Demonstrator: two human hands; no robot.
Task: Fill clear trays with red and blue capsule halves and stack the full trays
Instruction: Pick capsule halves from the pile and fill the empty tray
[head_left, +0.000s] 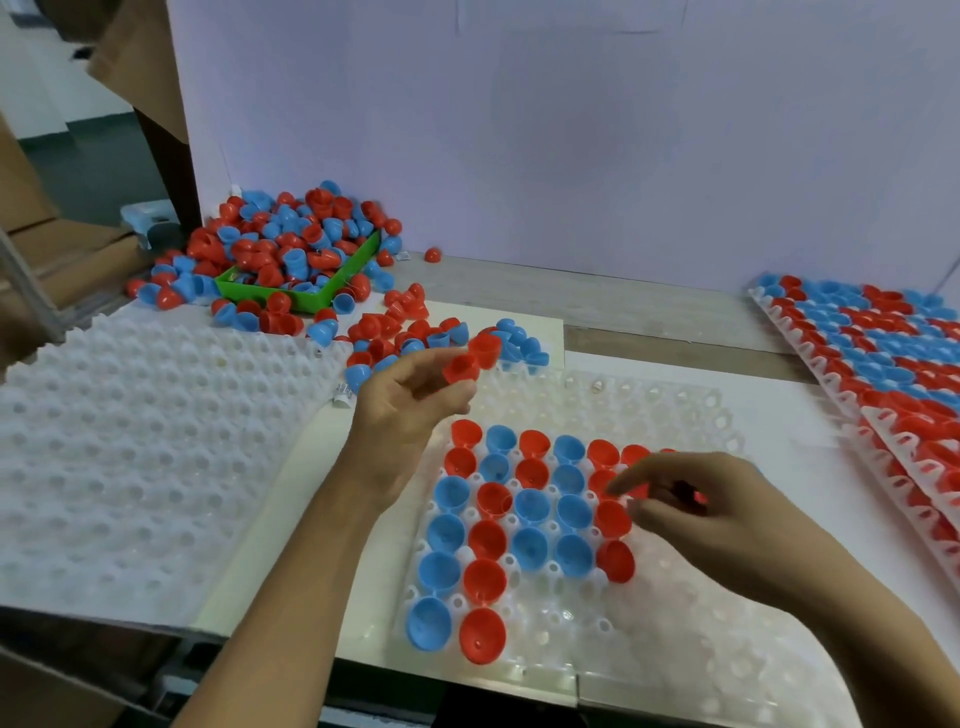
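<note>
A: Item one, the clear moulded plastic tray (670, 410) in front of you on the white board. What is it holding?

B: Its near-left block of cups is filled with red and blue capsule halves, open side up; the far rows and the right and near edges are still bare.

A: And your hands?

B: Your left hand (400, 410) is pinching a red plastic capsule half (461, 368) at its fingertips, raised over the tray's far-left corner. Your right hand (711, 514) is hovering low over the red column at the block's right edge, fingers loosely curled; whether it is pinching a red half I cannot tell, the blur hides it.

A: Advice for this step?

B: You are probably seating halves at the block's edge; keep the open side up and press each into its own cup.

A: Surroundings?

B: Green plastic bin (358, 262) overflowing with loose halves, far left. Stack of empty white trays (130, 457) at left. Filled trays (883, 364) lying overlapped at right.

A: Obstructions?

B: Loose halves are spilling onto the tray's far edge; your left wrist could knock them.
</note>
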